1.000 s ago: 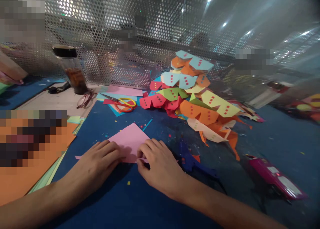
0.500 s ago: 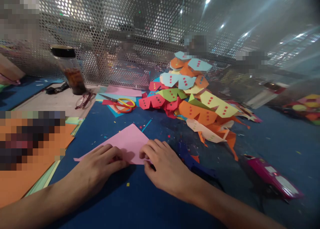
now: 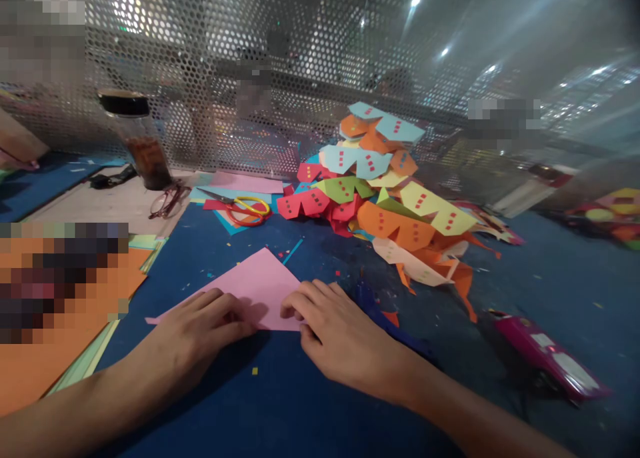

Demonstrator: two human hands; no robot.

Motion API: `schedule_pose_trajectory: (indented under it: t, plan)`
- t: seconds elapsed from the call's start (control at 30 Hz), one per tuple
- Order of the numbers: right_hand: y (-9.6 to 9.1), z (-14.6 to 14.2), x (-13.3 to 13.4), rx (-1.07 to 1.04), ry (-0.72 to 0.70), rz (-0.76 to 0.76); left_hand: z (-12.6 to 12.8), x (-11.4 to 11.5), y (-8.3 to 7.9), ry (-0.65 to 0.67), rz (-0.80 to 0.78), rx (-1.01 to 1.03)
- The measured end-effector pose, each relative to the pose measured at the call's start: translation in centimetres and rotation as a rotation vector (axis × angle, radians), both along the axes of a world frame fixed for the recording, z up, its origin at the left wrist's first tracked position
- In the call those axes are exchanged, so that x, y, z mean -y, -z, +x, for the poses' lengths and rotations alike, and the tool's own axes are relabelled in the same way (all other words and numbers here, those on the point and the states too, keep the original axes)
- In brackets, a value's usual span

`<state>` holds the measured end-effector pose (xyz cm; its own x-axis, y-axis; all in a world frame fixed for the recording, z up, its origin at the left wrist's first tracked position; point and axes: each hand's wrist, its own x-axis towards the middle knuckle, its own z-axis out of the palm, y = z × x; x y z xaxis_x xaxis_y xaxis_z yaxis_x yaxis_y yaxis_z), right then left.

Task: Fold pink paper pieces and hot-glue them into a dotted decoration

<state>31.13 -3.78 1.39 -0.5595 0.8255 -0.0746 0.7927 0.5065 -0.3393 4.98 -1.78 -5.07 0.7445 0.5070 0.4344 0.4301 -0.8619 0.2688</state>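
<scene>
A pink sheet of paper (image 3: 263, 278), folded to a triangle with its peak pointing away from me, lies on the blue table in the head view. My left hand (image 3: 207, 325) holds down its lower left part, fingers curled and thumb along the folded near edge. At the lower right corner, my right hand (image 3: 333, 331) presses on the paper with bent fingers and the thumb near the edge. That right corner is partly hidden under the hand. Beyond the paper lie scissors (image 3: 247, 208) with yellow and red handles, resting on paper scraps.
Colourful folded paper pieces (image 3: 395, 211) are piled at centre right. A dark blue tool (image 3: 373, 305) lies beside my right hand, and a magenta device (image 3: 547, 355) farther right. Orange paper sheets (image 3: 95, 305), glasses (image 3: 169, 201) and a bottle (image 3: 143, 145) are at left. A perforated metal screen (image 3: 200, 111) stands behind.
My right hand has slid slightly to the right along the near edge of the pink paper. My left hand and the paper stay almost where they were.
</scene>
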Motion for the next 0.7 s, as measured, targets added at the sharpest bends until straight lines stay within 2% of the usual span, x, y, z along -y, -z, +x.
schedule_pose_trajectory:
  t: [0.4, 0.7]
  plan:
    - [-0.7, 1.0, -0.2, 0.030, -0.060, -0.111, 0.3, -0.2, -0.2, 0.003, 0.016, 0.034]
    - [-0.7, 2.0, -0.4, 0.014, -0.103, -0.107, 0.3, -0.2, -0.5, 0.011, 0.024, 0.039]
